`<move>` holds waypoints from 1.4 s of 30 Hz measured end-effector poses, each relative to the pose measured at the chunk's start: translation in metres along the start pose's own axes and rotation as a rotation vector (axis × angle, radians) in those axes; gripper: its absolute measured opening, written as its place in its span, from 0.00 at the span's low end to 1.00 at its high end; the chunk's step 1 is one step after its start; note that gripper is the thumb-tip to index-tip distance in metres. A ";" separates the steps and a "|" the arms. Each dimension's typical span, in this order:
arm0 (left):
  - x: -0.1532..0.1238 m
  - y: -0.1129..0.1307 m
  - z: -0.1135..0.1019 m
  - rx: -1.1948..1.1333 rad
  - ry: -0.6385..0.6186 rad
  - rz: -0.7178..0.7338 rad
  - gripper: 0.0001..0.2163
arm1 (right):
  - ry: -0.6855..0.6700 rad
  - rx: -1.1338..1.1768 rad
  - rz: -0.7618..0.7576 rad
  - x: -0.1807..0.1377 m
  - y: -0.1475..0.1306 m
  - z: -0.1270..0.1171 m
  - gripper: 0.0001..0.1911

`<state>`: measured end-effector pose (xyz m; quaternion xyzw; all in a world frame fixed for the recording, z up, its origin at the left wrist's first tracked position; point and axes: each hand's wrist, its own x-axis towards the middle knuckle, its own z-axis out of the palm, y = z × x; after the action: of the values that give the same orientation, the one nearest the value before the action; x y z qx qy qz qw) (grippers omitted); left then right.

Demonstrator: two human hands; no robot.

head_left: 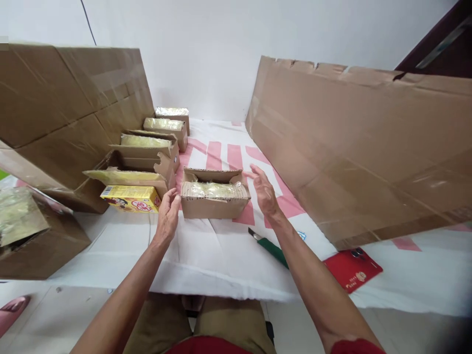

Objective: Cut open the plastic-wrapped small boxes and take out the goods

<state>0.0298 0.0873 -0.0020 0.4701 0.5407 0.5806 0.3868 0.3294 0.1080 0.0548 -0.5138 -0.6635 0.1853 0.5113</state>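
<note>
In front of me on the table stands a small cardboard box (216,208), its top uncovered. Clear-wrapped, pale yellow contents (212,190) show inside it. My left hand (168,215) is at the box's left end, fingers extended and nothing in them; whether it touches the cardboard I cannot tell. On the other side, my right hand (264,191) is raised by the right end with its fingers apart. A yellow printed carton (132,197) lies just left of my left hand. Below my right hand rests a green-handled utility knife (272,250), its blade exposed.
Several similar boxes (166,129) line the left side beside a large carton (73,98). Another box (55,246) sits at the near left corner. A big cardboard panel (361,152) stands at right. A red phone (354,269) lies near the front edge of the white-and-pink cloth (206,275).
</note>
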 end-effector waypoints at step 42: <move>-0.082 -0.005 -0.167 0.065 0.522 0.015 0.41 | -0.296 0.272 0.043 -0.076 -0.121 0.206 0.30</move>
<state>-0.1097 -0.0351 -0.0127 0.3206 0.6369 0.6674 0.2149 0.0869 0.0507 0.0266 -0.4210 -0.6892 0.3578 0.4687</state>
